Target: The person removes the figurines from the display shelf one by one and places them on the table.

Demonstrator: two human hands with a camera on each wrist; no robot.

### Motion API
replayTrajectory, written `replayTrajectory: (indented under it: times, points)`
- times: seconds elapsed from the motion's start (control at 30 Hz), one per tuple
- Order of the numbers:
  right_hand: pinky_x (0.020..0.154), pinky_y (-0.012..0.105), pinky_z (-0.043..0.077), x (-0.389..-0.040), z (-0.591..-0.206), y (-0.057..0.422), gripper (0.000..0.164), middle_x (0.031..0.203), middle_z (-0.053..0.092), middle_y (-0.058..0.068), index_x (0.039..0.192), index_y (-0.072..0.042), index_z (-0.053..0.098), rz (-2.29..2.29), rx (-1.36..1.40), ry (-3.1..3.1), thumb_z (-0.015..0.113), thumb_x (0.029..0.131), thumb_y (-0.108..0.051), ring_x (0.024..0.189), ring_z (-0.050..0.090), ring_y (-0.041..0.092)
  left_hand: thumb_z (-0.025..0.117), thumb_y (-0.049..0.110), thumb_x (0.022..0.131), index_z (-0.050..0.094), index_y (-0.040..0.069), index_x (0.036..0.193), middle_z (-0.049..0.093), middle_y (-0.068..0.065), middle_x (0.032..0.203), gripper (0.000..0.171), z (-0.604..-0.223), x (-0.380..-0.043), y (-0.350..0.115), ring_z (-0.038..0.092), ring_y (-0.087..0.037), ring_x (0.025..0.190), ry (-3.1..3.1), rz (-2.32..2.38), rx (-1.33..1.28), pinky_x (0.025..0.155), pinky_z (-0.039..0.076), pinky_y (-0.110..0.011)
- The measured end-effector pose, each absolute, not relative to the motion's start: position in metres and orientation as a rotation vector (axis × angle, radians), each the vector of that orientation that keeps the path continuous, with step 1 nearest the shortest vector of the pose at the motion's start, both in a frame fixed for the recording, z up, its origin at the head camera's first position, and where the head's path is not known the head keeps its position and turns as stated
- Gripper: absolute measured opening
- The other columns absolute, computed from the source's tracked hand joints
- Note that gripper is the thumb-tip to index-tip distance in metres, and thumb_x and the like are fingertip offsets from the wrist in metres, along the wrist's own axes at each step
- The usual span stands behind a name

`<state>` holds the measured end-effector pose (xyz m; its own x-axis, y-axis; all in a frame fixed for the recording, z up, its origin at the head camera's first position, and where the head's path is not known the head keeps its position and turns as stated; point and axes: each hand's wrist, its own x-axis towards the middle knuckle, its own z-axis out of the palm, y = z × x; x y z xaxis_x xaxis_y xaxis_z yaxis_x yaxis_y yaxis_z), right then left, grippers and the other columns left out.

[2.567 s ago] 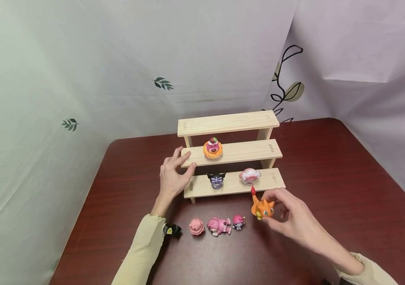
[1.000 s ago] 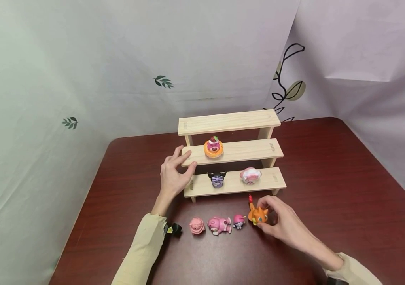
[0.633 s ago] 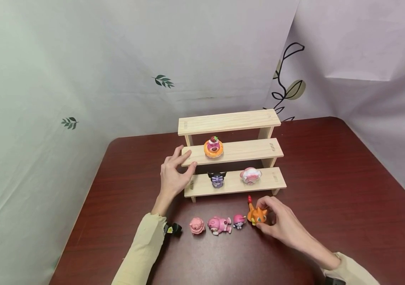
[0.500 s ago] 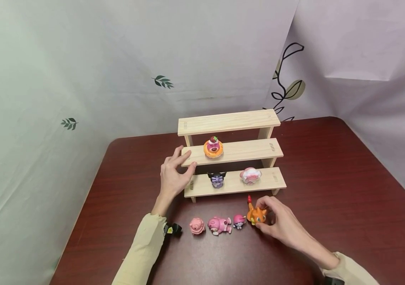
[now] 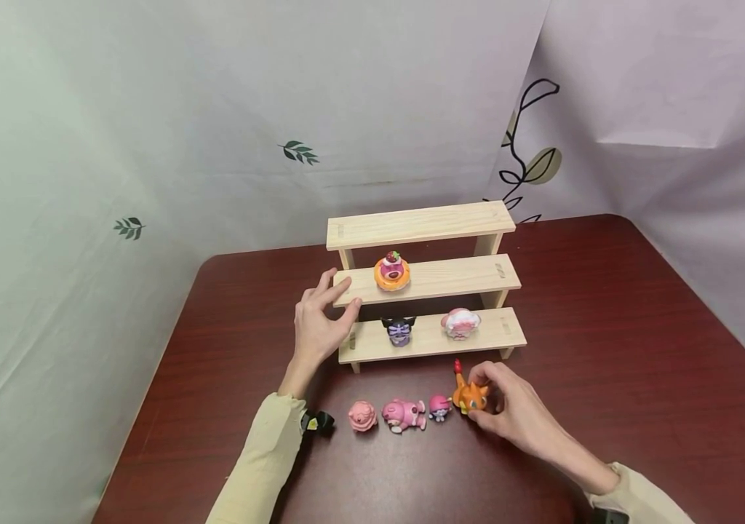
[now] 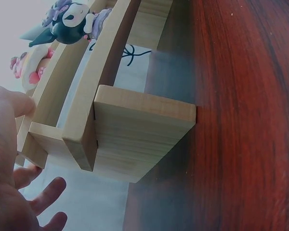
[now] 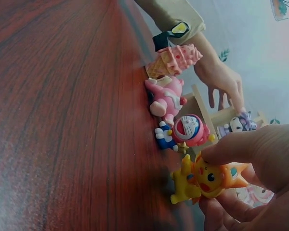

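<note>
In the head view my right hand (image 5: 519, 409) pinches an orange figurine (image 5: 468, 397) with a red-tipped tail between thumb and fingers, at the table surface. The right wrist view shows its yellow Pikachu-like face (image 7: 208, 174). Just left of it stands a small pink-hooded Doraemon figurine (image 5: 439, 407). My left hand (image 5: 320, 324) grips the left end of the middle step of a three-tier wooden display stand (image 5: 421, 225). On that step sits a purple-pink figurine in an orange ring (image 5: 392, 272).
A black-and-purple figurine (image 5: 399, 331) and a pink-and-white one (image 5: 460, 324) occupy the lowest step. A pink ice-cream-cone figurine (image 5: 362, 416) and a pink bear figurine (image 5: 404, 415) are on the dark red table (image 5: 241, 306). A pale cloth hangs behind.
My right hand has brought the orange figurine down to the table and left, beside the Doraemon figurine, sliding it slightly closer in the last half second. My left hand has stayed on the stand.
</note>
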<state>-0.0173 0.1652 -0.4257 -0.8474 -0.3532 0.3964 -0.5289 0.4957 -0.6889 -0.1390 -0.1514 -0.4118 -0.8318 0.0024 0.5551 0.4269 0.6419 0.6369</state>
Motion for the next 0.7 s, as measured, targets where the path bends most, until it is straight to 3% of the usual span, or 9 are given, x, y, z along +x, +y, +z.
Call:
replayTrajectory:
  times: [0.7]
  points:
    - [0.059, 0.028, 0.047, -0.0196, -0.4218, 0.1651, 0.050, 0.087, 0.052, -0.010, 0.098, -0.017, 0.059, 1.279, 0.729, -2.619, 0.089, 0.064, 0.004, 0.072, 0.054, 0.008, 0.078, 0.026, 0.083, 0.075, 0.012, 0.121, 0.059, -0.009, 0.139, 0.040, -0.4135, -0.1410, -0.1509, 0.058, -0.036, 0.101, -2.340, -1.096, -0.335, 0.085, 0.040, -0.055]
